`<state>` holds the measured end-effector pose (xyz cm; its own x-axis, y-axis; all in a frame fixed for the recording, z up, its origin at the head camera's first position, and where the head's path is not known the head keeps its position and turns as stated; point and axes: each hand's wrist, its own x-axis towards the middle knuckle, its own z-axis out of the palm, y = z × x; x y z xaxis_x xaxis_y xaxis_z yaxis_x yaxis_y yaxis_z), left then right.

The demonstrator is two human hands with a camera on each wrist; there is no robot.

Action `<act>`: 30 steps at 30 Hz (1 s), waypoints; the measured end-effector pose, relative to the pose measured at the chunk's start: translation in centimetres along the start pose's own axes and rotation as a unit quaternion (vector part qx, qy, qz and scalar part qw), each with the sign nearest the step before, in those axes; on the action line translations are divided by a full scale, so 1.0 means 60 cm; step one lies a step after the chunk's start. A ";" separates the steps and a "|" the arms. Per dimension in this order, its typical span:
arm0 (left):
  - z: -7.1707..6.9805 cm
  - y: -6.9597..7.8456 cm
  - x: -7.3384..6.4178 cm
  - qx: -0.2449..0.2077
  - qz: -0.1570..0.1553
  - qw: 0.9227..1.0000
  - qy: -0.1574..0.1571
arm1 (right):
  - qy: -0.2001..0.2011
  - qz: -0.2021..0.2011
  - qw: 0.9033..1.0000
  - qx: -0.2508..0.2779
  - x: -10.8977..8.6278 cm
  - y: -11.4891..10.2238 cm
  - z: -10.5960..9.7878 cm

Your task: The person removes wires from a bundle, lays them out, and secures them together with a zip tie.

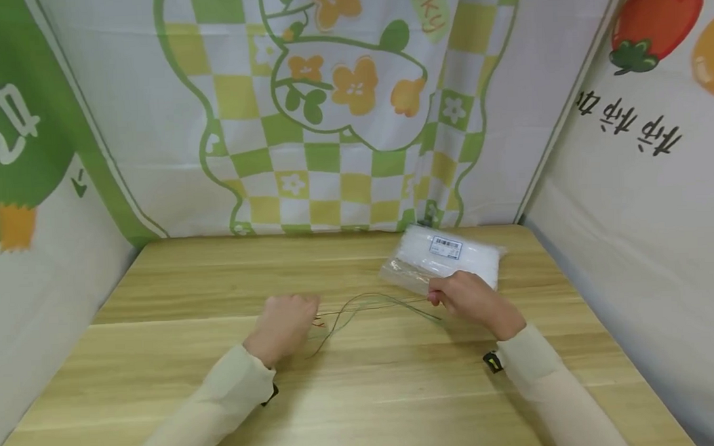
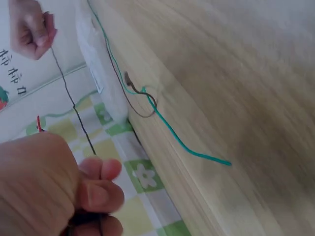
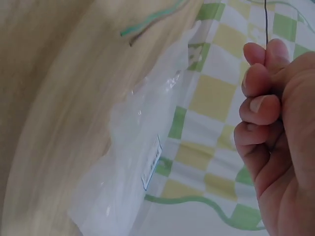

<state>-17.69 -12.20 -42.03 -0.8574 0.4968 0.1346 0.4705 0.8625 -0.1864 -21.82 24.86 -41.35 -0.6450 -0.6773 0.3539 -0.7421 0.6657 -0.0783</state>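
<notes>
A thin dark wire (image 2: 75, 107) runs nearly straight between the two hands, above the table. My left hand (image 1: 284, 327) grips one end with curled fingers, and my right hand (image 1: 472, 301) pinches the other between thumb and fingertips. Short red wire ends (image 2: 39, 122) poke out by the left hand; how they are held is hidden. On the tabletop below, a green wire (image 2: 172, 130) and a brown wire (image 2: 140, 93) lie in a loose arch, crossing each other near the left hand. Their other ends show close together in the right wrist view.
A clear plastic bag of white material (image 1: 476, 255) with a barcode label lies at the table's back right, just behind the right hand. The wooden table (image 1: 363, 406) is bounded by printed curtains (image 1: 355, 164) at the back and both sides.
</notes>
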 end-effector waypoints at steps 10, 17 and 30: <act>-0.008 -0.030 -0.003 -0.101 0.001 0.995 0.009 | -0.004 0.016 1.000 -0.003 -0.009 0.006 0.006; -0.001 -0.044 -0.012 -0.107 0.003 0.994 0.011 | -0.019 0.023 0.999 -0.024 -0.006 0.001 0.006; 0.011 -0.046 -0.023 -0.096 0.034 0.990 0.101 | -0.045 0.035 0.997 -0.058 -0.003 -0.004 0.011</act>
<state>-17.93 -15.36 -42.32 -0.7723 0.5471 0.3229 0.5733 0.8192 -0.0167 -21.67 24.62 -42.04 -0.7117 -0.6500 0.2664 -0.6720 0.7404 0.0113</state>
